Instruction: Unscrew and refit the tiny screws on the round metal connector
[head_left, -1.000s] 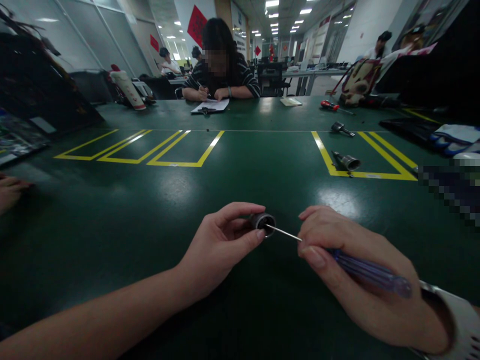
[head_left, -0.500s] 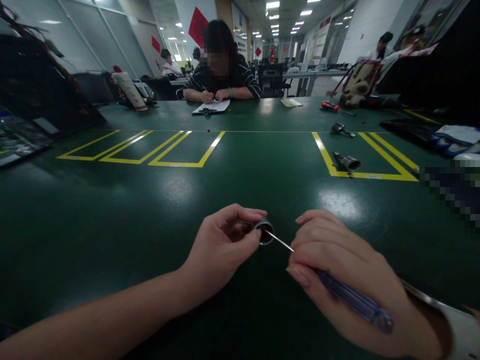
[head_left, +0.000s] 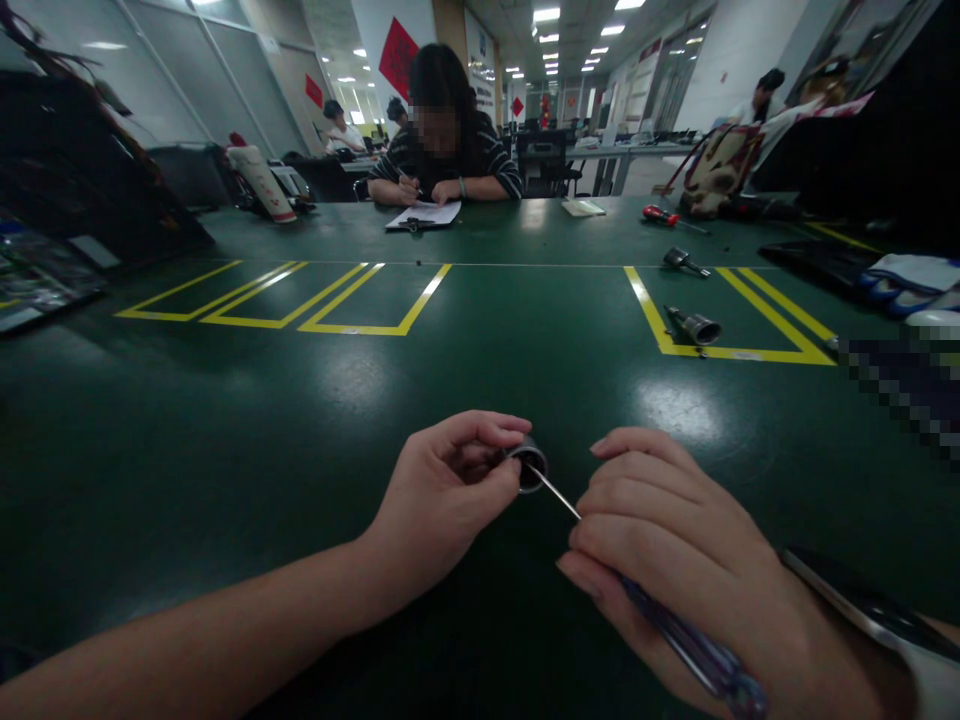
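Between the thumb and fingers of my left hand [head_left: 450, 495] is a round metal socket-like part [head_left: 534, 462], its open end turned to the right. My right hand [head_left: 675, 560] is closed round a screwdriver [head_left: 682, 640] with a clear purplish handle. The thin shaft runs up and left into the open end of the metal part; its tip is hidden inside. Both hands are above the green table [head_left: 300, 430].
Two metal socket pieces [head_left: 697, 326] lie at the right, one inside a yellow taped outline. Behind them is a red screwdriver [head_left: 660, 215]. Across the table a person writes on a clipboard [head_left: 424, 216]. Blue and white gloves [head_left: 915, 280] lie far right.
My right hand has turned and shifted slightly down and left, so the screwdriver handle sits lower and its shaft slopes more steeply. My left hand has barely moved.
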